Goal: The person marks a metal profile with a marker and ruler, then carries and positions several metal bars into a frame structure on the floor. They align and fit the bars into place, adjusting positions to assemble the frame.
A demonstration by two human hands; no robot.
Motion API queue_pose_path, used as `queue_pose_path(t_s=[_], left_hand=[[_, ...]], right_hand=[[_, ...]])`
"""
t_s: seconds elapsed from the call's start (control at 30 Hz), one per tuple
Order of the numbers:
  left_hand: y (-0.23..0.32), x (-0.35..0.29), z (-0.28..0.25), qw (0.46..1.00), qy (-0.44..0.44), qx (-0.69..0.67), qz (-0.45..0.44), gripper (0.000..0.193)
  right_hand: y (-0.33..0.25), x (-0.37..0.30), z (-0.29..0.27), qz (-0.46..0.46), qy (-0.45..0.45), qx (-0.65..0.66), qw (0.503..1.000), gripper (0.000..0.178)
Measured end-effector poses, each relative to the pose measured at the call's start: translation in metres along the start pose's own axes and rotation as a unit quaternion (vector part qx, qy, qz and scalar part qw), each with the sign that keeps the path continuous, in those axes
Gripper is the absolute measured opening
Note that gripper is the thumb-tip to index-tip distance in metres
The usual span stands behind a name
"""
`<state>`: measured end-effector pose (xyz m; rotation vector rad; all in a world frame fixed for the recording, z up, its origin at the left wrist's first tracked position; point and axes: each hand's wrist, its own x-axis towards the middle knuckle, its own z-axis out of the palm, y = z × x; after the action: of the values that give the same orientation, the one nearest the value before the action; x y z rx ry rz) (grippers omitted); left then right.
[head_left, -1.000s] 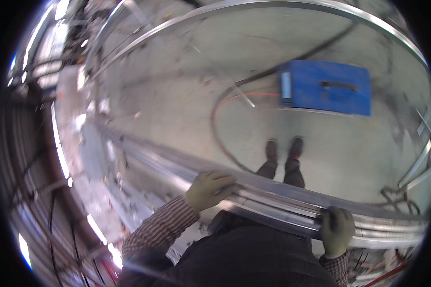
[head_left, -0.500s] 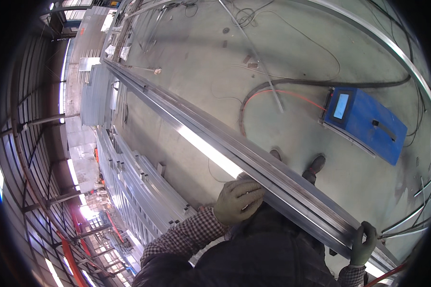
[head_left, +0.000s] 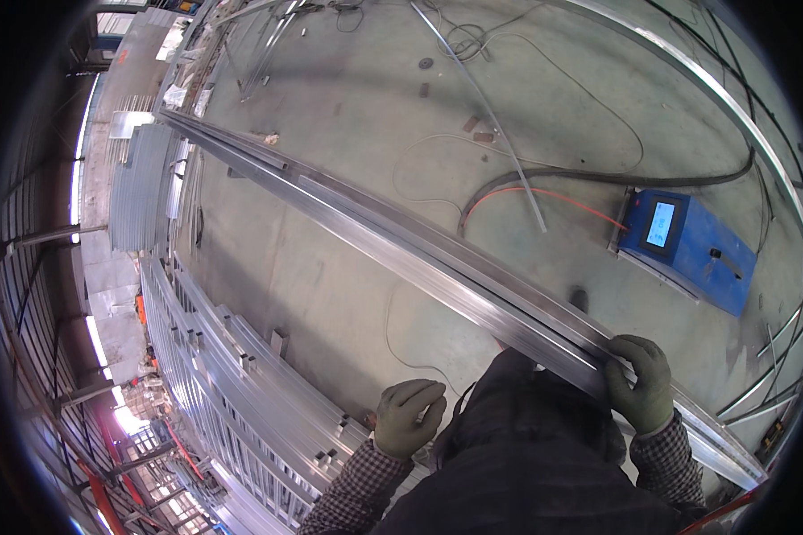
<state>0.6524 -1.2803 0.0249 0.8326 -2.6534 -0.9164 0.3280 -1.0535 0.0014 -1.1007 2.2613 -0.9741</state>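
Right hand (head_left: 641,385): I see it clamped around the long aluminium rail (head_left: 401,245).
Left hand (head_left: 408,416): fingers loosely curled, holding nothing, near the stacked rails (head_left: 241,374).
Room: bare concrete floor (head_left: 348,116) beyond the rail's far edge.

Thing: long metal rail (head_left: 437,267), a bundle of silvery channel profiles lying side by side.
Colour: bright bare metal, with glare along its edges.
Pose: level above the concrete floor (head_left: 357,116), running diagonally from upper left to lower right.
Hold: right hand (head_left: 641,385), gloved, fingers wrapped over its near end; left hand (head_left: 408,416) apart from it.
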Motion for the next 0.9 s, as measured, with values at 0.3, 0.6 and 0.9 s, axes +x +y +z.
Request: queue_pose_path(t_s=[0.3,0.6,0.9], left_hand=[[-0.088,0.057,-0.053,0.999,-0.033,-0.012,-0.031,0.027],[-0.172,0.136,-0.110,0.998,-0.041,0.002,-0.056,0.029],[-0.231,0.174,-0.158,0.991,-0.096,-0.034,-0.092,0.027]], right_hand=[[-0.056,0.109,0.070,-0.032,-0.037,0.015,0.999,0.036],[-0.096,0.235,0.138,-0.029,-0.143,0.088,0.985,0.034],[-0.139,0.282,0.180,-0.011,-0.137,0.049,0.989,0.034]])
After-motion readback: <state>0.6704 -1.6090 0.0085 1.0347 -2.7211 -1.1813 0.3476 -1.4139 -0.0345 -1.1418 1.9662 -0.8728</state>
